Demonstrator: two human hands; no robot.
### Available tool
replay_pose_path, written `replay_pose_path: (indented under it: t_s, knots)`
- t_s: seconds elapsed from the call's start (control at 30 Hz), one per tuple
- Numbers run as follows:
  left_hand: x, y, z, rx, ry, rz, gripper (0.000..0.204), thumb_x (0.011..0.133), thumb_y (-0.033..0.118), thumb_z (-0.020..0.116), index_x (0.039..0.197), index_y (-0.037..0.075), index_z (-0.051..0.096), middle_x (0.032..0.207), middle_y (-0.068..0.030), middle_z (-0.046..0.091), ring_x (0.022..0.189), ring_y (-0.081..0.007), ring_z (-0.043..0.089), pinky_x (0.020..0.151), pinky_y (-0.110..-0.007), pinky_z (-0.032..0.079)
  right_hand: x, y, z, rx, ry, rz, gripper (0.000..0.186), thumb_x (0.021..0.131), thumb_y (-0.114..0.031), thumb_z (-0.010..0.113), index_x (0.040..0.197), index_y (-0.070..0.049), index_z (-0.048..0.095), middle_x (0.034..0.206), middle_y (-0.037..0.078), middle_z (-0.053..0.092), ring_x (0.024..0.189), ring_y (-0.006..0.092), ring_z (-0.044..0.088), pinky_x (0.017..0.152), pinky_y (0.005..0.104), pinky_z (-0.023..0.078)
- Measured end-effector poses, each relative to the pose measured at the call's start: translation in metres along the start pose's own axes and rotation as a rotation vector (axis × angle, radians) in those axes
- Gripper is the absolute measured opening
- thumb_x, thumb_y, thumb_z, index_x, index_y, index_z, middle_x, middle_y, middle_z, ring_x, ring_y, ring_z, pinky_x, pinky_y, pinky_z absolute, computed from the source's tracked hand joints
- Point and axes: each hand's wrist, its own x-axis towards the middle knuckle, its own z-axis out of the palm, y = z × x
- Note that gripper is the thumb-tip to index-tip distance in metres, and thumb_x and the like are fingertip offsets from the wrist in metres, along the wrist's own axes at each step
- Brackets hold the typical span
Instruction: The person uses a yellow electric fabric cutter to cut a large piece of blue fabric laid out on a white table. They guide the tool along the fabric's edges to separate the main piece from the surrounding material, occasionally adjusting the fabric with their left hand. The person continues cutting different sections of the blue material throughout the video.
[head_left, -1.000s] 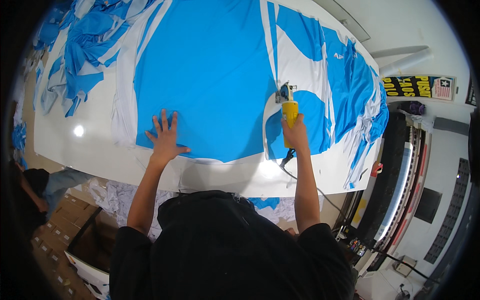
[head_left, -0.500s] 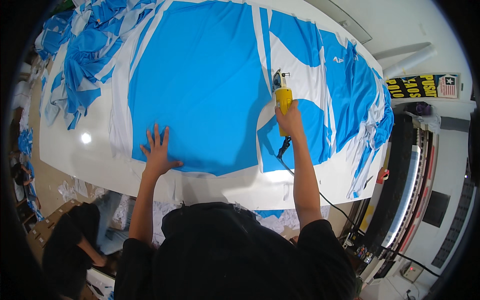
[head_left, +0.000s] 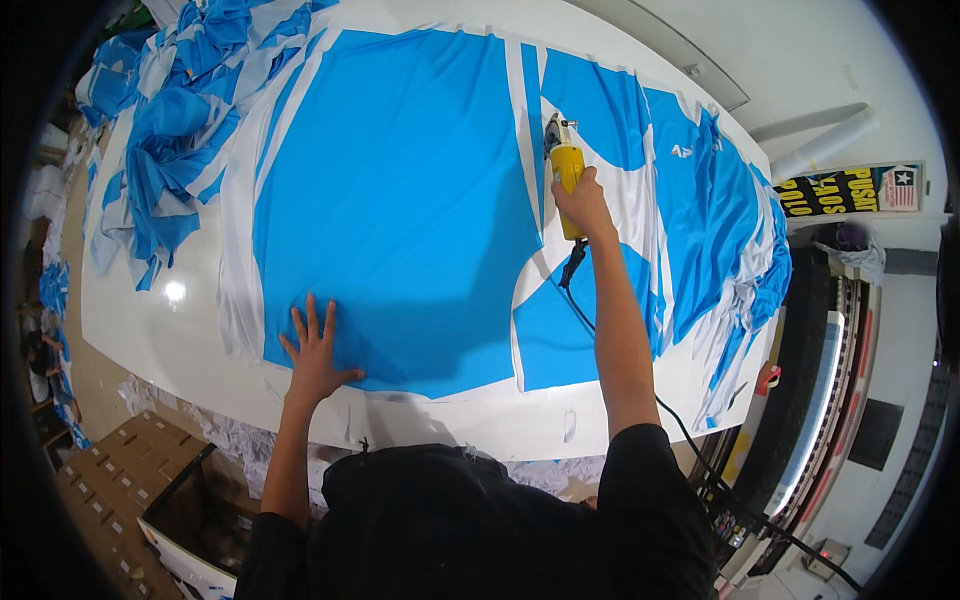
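Observation:
My right hand [head_left: 585, 203] is wrapped around the yellow body of a corded electric fabric cutter [head_left: 567, 168]. The cutter's metal head rests at a white strip on the right side of a large blue fabric panel [head_left: 400, 190]. Below it, the cloth has parted in a narrow gap. With fingers spread, my left hand [head_left: 315, 355] lies flat on the panel's near left corner. Blue and white printed fabric [head_left: 600, 110] continues right of the cutter. The blade's contact with the cloth is too small to make out.
A white table [head_left: 190, 330] carries the cloth. Bunched blue and white fabric [head_left: 170, 130] is heaped at the far left, with more crumpled cloth [head_left: 765, 260] at the right end. The black cord [head_left: 690, 440] trails right. Cardboard boxes [head_left: 110, 490] stand at lower left; a long machine [head_left: 810, 400] stands right.
My right hand has pushed the cutter farther away along the white strip. My left hand stays on the same corner. The view has shifted, and a person at lower left is gone from it.

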Motion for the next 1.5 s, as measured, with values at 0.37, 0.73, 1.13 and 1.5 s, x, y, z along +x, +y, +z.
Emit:
replay_pose_path:
  t_s: [0.37, 0.73, 1.13, 1.5]
  knots:
    - [0.002, 0.003, -0.005, -0.012, -0.006, -0.001, 0.146, 0.052, 0.045, 0.100, 0.168, 0.016, 0.016, 0.175, -0.0215, 0.001, 0.159, -0.0512, -0.004, 0.112, -0.085, 0.006, 0.096, -0.020, -0.005, 0.009, 0.009, -0.051, 0.073, 0.088, -0.043, 0.070, 0.124, 0.013, 0.041, 0.105, 0.041, 0.068, 0.096, 0.0512, 0.073, 0.079, 0.0498, 0.062]
    - [0.004, 0.005, -0.010, -0.035, -0.026, -0.006, 0.145, 0.053, 0.046, 0.100, 0.168, 0.014, 0.018, 0.174, -0.0239, 0.001, 0.158, -0.0519, -0.004, 0.113, -0.083, 0.003, 0.191, -0.039, -0.004, -0.019, 0.020, -0.027, 0.086, 0.084, -0.038, 0.071, 0.136, 0.017, 0.033, 0.111, 0.040, 0.068, 0.102, 0.0504, 0.071, 0.086, 0.0494, 0.061]
    - [0.004, 0.004, -0.008, -0.029, -0.037, -0.020, 0.146, 0.052, 0.054, 0.098, 0.168, 0.015, 0.019, 0.174, -0.0261, 0.002, 0.158, -0.0539, -0.004, 0.113, -0.083, 0.001, 0.300, -0.068, -0.006, -0.061, 0.039, -0.020, 0.086, 0.083, -0.041, 0.072, 0.137, 0.014, 0.035, 0.121, 0.037, 0.066, 0.111, 0.0484, 0.069, 0.093, 0.0487, 0.059]
    - [-0.038, -0.176, -0.053, 0.667, 0.281, -0.327, 0.085, 0.093, 0.020, 0.069, 0.166, 0.012, 0.026, 0.168, -0.0261, 0.025, 0.155, -0.0525, 0.020, 0.123, -0.072, 0.010, 0.230, 0.022, 0.005, 0.297, 0.344, -0.106, 0.068, 0.090, -0.050, 0.073, 0.118, 0.008, 0.053, 0.102, 0.032, 0.072, 0.095, 0.0443, 0.074, 0.079, 0.0494, 0.059]
